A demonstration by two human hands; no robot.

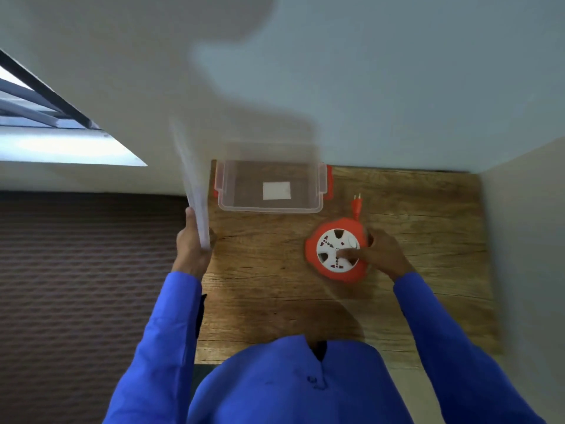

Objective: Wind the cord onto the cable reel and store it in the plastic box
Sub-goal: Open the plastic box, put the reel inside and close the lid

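1. We held the lid [195, 191] in our left hand [192, 244], its grip clamped on the lower edge, and the lid stood upright beside the left end of the plastic box [270, 186].
2. Our right hand [379, 254] rested on the cable reel [336, 254], fingers pressed on its white face and thumb at the rim, so that grip was closed on the reel.
3. The reel lay flat on the wooden surface [428, 240], near the box but not in it.
4. The cord looked nearly all wound; only a short piece with the plug [356, 203] stuck out toward the box.
5. The box was open and held only a white label.
6. We judged the winding almost done; the reel was not yet placed inside and the lid not yet put on.
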